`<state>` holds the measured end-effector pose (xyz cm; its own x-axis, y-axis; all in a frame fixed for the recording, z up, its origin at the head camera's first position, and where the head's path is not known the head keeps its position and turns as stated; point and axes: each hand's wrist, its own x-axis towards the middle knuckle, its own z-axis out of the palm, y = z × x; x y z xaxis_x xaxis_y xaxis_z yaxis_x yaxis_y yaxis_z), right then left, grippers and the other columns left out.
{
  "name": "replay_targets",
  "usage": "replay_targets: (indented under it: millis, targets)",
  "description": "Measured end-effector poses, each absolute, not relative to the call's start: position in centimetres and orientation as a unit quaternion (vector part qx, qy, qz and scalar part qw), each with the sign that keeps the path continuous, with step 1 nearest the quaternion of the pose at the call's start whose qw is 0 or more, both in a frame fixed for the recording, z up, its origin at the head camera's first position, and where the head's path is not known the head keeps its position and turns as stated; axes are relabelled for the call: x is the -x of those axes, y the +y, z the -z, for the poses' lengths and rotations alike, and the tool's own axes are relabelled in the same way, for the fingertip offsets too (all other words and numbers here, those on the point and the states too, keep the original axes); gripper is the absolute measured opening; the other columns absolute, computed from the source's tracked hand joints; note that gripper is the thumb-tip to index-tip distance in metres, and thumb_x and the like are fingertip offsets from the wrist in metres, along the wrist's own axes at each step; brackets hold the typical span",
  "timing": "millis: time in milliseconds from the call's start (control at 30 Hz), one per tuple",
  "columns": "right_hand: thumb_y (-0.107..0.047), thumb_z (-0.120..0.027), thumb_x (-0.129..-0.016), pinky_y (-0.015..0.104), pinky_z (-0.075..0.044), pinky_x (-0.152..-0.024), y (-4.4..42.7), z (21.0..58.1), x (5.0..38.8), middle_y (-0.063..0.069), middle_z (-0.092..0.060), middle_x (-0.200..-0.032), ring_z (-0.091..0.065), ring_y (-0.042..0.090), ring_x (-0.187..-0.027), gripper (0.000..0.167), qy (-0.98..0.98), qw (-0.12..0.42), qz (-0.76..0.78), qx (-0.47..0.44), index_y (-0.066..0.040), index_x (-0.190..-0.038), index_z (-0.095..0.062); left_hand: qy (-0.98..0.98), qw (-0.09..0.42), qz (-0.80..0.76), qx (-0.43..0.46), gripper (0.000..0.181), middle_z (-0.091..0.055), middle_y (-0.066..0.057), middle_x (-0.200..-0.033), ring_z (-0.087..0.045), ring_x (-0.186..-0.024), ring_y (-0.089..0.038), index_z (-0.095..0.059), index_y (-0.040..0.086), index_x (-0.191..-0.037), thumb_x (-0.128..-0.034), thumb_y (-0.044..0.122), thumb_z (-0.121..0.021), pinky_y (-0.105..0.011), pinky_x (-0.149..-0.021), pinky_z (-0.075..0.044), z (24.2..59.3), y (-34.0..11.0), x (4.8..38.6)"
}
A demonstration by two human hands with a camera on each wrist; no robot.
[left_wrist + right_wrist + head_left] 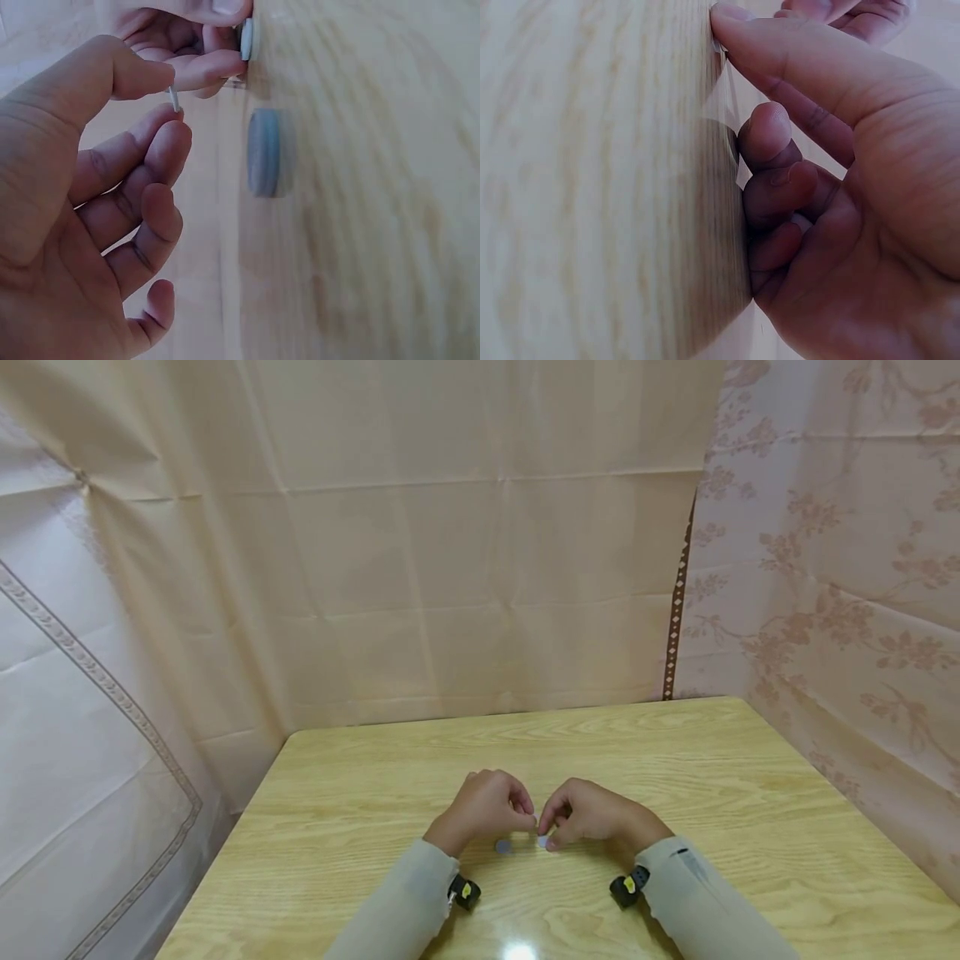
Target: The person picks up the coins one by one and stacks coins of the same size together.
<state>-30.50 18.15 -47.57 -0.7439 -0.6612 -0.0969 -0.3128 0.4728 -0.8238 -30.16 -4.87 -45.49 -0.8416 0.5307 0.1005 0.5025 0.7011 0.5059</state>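
Observation:
Near the table's front middle, my left hand (489, 806) is held just above the wood. Its thumb and index finger pinch a small thin white disc (175, 99), seen edge-on in the left wrist view. My right hand (594, 814) rests low on the table, its thumb and index finger at another small pale disc (543, 841) that they grip by the edges. In the right wrist view this disc is mostly hidden by the fingertips. A blue-grey round piece (264, 154) lies on the table beneath the left hand; blur hides whether it is one disc or stacked ones.
The wood-grain table (360, 793) reaches back to a beige cloth curtain (465, 568). Flower-patterned cloth (840, 568) hangs at the right, and white cloth (67, 735) at the left. A wrist camera (465, 892) sits on the left sleeve, another (626, 889) on the right.

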Motion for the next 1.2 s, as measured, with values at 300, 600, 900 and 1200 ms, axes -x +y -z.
replay_targets:
  millis: [300,600,900,1200]
  targets:
    - [-0.011,-0.088,-0.082,0.021,-0.038,-0.054,18.1,47.6,30.6,-0.002,-0.060,-0.066,-0.046,0.007,-0.058,0.012,0.833,0.202,0.423,0.294,-0.016,-0.090,-0.081,0.923,0.040,-0.244,-0.297,0.017,-0.061,0.026,-0.058,-0.058,-0.057,0.000,-0.071,0.035,-0.067,-0.0795,0.033,-0.083,-0.044,-0.093,-0.037,46.1,-4.7,30.0]
    - [-0.013,-0.087,-0.083,0.021,-0.038,-0.054,18.2,47.5,30.6,-0.002,-0.061,-0.068,-0.046,0.007,-0.059,0.010,0.839,0.195,0.414,0.295,-0.017,-0.090,-0.081,0.924,0.051,-0.228,-0.304,0.016,-0.062,0.027,-0.060,-0.058,-0.061,0.002,-0.072,0.035,-0.068,-0.0785,0.032,-0.083,-0.044,-0.092,-0.038,46.5,-4.5,30.0]
    - [-0.013,-0.087,-0.083,0.021,-0.038,-0.053,18.2,47.5,30.5,-0.001,-0.061,-0.068,-0.046,0.008,-0.058,0.011,0.839,0.196,0.416,0.291,-0.018,-0.090,-0.080,0.924,0.061,-0.222,-0.307,0.016,-0.062,0.027,-0.063,-0.058,-0.064,0.003,-0.073,0.035,-0.069,-0.0805,0.031,-0.083,-0.055,-0.100,-0.042,46.6,-4.3,30.1]
    - [-0.015,-0.088,-0.082,0.022,-0.038,-0.054,18.4,47.5,30.7,-0.001,-0.060,-0.068,-0.046,0.009,-0.059,0.012,0.842,0.197,0.409,0.291,-0.016,-0.091,-0.080,0.916,0.115,-0.266,-0.276,0.013,-0.067,0.016,-0.066,-0.061,-0.056,-0.007,-0.075,0.025,-0.074,-0.0805,0.016,-0.082,-0.027,-0.062,-0.050,46.1,-4.8,29.8]
